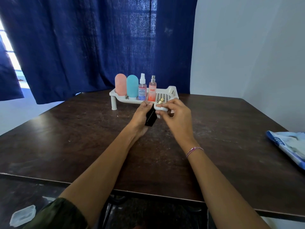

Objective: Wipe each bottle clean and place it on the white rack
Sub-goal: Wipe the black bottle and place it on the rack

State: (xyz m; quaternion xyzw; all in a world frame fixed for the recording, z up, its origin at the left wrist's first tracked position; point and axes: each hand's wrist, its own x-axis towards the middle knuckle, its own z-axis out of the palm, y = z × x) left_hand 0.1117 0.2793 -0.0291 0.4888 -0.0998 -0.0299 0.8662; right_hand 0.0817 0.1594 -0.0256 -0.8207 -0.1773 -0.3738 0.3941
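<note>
My left hand [142, 113] grips a small black bottle [151, 119] with a gold cap [160, 100], tilted above the table. My right hand [175, 113] presses a white wipe [159, 109] against the bottle's upper part. Just behind stands the white rack [171, 94] on short legs. On it, from left to right, stand a pink bottle [120, 84], a teal bottle [132, 85], a clear spray bottle [142, 87] with a white pump, and an orange spray bottle [152, 89]. The rack's right half is bare.
The dark wooden table [82, 138] carries a blue-and-white wipes packet [288, 146] at its right edge. A clear plastic lid [23, 215] lies on the floor at lower left. Blue curtains hang behind the rack; a white wall is on the right.
</note>
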